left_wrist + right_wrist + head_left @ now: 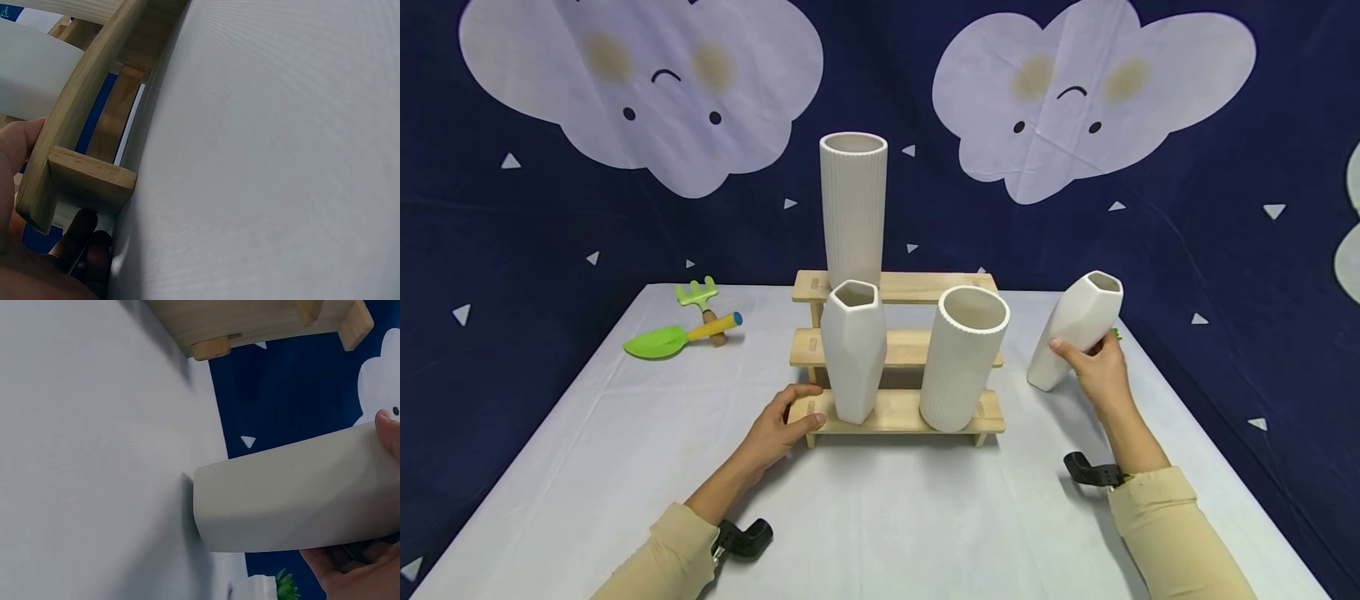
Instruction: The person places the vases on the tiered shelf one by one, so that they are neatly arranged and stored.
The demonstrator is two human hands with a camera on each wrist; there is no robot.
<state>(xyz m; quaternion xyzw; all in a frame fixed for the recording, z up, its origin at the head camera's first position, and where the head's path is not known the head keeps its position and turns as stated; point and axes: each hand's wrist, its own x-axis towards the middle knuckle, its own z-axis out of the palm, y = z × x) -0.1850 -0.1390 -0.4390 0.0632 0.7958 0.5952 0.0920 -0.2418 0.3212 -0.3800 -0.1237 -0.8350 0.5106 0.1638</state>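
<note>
My left hand (778,429) grips the left end of the lowest step of a three-tier wooden stand (897,410); the left wrist view has its thumb on top and fingers underneath. On that step stand a white faceted vase (853,358) and a white ribbed cylindrical vase (961,371). A taller ribbed vase (853,208) rises from the top tier. Right of the stand, my right hand (1103,371) holds another white faceted vase (1075,321), leaning right, thumb on the near side. Its base (203,509) is close over the table in the right wrist view.
A toy trowel (658,342) with a green blade lies across a small green rake (697,293) at the back left of the white-covered table (880,525). Behind the right hand is a small green plant (287,589) in a white pot (255,587). A dark blue cloud-print cloth hangs behind.
</note>
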